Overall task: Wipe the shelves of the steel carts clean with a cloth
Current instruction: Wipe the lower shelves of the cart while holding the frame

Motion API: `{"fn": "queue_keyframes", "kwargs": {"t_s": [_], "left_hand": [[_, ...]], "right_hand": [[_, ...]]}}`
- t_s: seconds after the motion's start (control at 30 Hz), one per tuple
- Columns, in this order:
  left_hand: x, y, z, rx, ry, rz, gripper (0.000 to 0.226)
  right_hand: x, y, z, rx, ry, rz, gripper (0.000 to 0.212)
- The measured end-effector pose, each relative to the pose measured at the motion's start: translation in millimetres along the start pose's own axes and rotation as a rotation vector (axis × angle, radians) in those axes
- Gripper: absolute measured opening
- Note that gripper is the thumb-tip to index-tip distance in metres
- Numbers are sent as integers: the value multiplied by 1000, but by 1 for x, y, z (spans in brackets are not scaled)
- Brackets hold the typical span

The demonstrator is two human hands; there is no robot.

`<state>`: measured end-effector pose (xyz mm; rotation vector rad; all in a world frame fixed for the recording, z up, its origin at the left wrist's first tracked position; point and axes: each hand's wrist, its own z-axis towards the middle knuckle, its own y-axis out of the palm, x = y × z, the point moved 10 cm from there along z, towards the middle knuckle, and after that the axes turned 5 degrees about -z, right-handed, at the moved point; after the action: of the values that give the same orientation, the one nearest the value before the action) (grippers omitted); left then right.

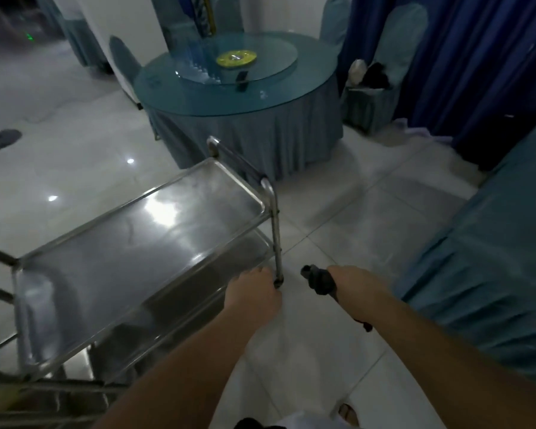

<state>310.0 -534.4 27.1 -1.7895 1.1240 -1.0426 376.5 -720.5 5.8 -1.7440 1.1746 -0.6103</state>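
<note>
From the head camera we look down on a steel cart [130, 261] standing on a pale tiled floor [338, 212], its top shelf [143, 243] bare and shining with reflected light, a lower shelf [180, 305] showing beneath it. Our left hand [254, 292] reaches down to the cart's near right corner, where the upright post [276, 236] meets the lower shelf; the fingers sit at the foot of that post, touching it, though we cannot tell whether they curl round it or only rest against it. Our right hand [350, 283] is just beside the left, clear of the cart, and grips a dark bunched cloth [319, 281]. The cloth sticks out from the fist toward the post, near it but apart, and a thin dark end [364, 325] hangs below the wrist. The cloth is off both shelves.

Farther off stands a round table [239, 97] with a glass top and a blue skirt, covered chairs [381, 72] around it, and dark blue curtains [477, 57] at the right.
</note>
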Motion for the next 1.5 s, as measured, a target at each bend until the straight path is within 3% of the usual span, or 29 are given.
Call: {"fn": "queue_keyframes", "kwargs": {"t_s": [0.23, 0.43, 0.97, 1.27, 1.5], "left_hand": [[141, -2, 61, -34, 86, 62, 40], [200, -4, 126, -73, 145, 81, 48], [247, -86, 398, -133, 288, 100, 46], [257, -104, 520, -173, 215, 67, 50], [268, -149, 631, -121, 27, 14, 50]], "right_hand": [[130, -13, 21, -157, 82, -13, 42], [196, -43, 53, -110, 103, -36, 36], [296, -162, 237, -134, 289, 3, 28], [343, -211, 348, -179, 297, 47, 28], [410, -281, 484, -193, 224, 46, 31]]}}
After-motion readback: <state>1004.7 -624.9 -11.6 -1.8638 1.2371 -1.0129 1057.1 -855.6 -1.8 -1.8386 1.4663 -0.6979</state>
